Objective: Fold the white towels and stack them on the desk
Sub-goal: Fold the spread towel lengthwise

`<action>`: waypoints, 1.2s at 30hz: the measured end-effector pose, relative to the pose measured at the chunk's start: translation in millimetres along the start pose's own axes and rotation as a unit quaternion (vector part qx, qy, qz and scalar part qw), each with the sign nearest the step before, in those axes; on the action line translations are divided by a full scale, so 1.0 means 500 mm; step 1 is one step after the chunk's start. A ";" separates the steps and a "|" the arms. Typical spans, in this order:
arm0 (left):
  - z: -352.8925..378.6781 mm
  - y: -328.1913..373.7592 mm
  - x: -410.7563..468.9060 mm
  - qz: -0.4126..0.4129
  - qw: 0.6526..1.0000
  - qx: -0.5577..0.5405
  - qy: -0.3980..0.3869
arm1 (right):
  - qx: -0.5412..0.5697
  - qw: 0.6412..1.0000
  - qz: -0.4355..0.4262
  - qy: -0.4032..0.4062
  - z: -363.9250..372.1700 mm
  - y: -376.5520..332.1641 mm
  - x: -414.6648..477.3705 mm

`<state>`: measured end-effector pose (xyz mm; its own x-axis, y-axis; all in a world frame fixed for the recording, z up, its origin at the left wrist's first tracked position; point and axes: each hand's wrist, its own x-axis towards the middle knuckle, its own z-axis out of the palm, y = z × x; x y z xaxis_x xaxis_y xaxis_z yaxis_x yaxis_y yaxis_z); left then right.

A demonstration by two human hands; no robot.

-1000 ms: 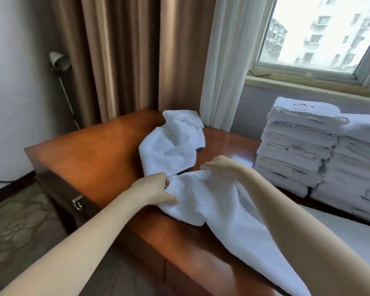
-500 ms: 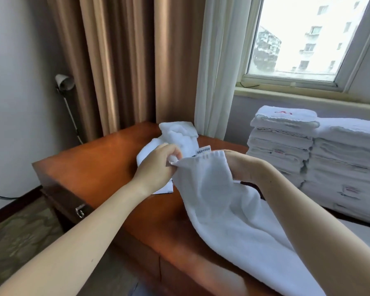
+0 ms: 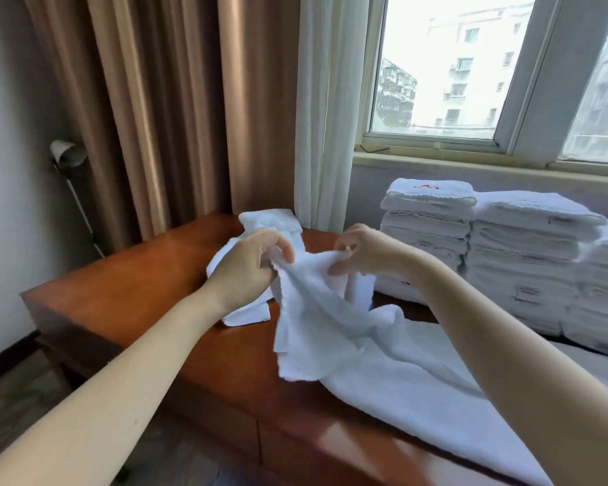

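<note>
Glossy red-brown wooden counter (image 3: 137, 285) in a room corner, with a brown curtain (image 3: 155, 117), sheer curtain (image 3: 327, 110) and window (image 3: 453, 64) behind. The left hand (image 3: 250, 264) and right hand (image 3: 362, 252) each pinch the top edge of a white towel (image 3: 330, 320), raised just above the counter; the rest trails over the counter's near right side. A crumpled towel (image 3: 271, 222) lies behind the left hand. Folded-towel stacks (image 3: 527, 261) stand at right, probably on the counter, their base hidden.

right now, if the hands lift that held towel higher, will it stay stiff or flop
Probably floppy: the towel sags in folds below the left hand and right hand pinching its edge. Likely light for its size, since finger pinches alone hold it up. Its tail lies on the desk, so it would probably drag along.
</note>
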<state>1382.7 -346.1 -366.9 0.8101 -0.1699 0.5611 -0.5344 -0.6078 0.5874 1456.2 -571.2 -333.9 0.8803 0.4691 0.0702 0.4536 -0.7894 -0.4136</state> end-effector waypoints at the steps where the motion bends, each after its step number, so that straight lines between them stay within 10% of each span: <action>1: -0.007 -0.006 0.003 -0.015 1.000 -0.007 0.008 | -0.037 0.997 -0.013 0.063 -0.010 -0.002 0.010; 8: -0.049 -0.062 0.030 -0.174 0.981 -0.080 0.002 | 0.018 0.964 0.007 0.264 -0.045 -0.049 0.079; 18: -0.033 -0.161 0.035 -0.270 0.958 -0.100 -0.018 | 0.221 0.960 0.027 0.170 0.036 -0.125 0.163; 26: 0.005 -0.231 0.012 -0.338 0.933 -0.111 -0.052 | 0.382 0.918 0.073 -0.079 0.158 -0.121 0.166; 36: 0.034 -0.206 -0.073 -0.252 0.966 -0.020 0.063 | 0.332 0.942 0.043 -0.022 0.194 -0.050 0.095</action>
<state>1412.1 -290.6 -457.9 0.9355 0.2362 0.2629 -0.0907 -0.5585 0.8245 1473.5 -490.8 -408.2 0.8969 0.4417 -0.0214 0.1810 -0.4109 -0.8936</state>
